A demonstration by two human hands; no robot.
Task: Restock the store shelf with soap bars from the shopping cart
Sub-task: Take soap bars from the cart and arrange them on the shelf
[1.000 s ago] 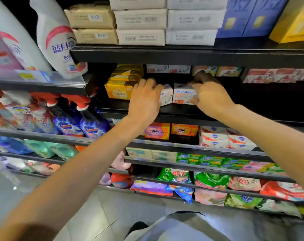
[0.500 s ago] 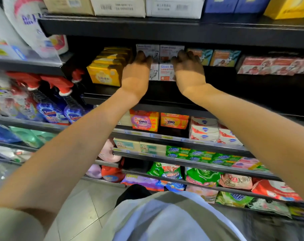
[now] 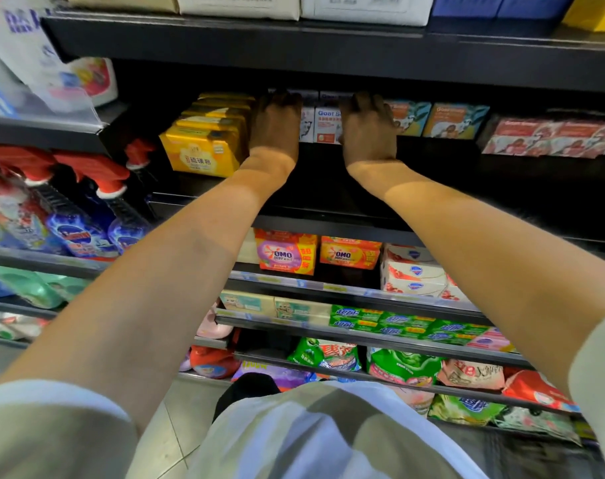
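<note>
The white goat soap boxes [image 3: 325, 124] stand well back on the dark shelf [image 3: 328, 188], printed fronts facing out, in a short side-by-side row with a second tier showing just above them. Each box stands upright on its base; whether its long axis runs into the shelf cannot be told, since only the front faces show. The left hand [image 3: 275, 124] covers the left end of the row and the right hand [image 3: 368, 127] covers the right end, so the visible box fronts sit between the two hands. Both hands lie in the shelf's shadow, backs toward the camera, fingers reaching over the top of the boxes; they look pressed against the stack, but whether the fingertips curl round a box is hidden, so I cannot tell the grip. Just left of the left hand is a row of yellow soap packs [image 3: 204, 150] running back into the shelf. Just right of the right hand stand teal and orange soap boxes [image 3: 454, 121], then red-and-white packs [image 3: 549, 136] farther right. OMO boxes [image 3: 287, 252] sit on the shelf below.
</note>
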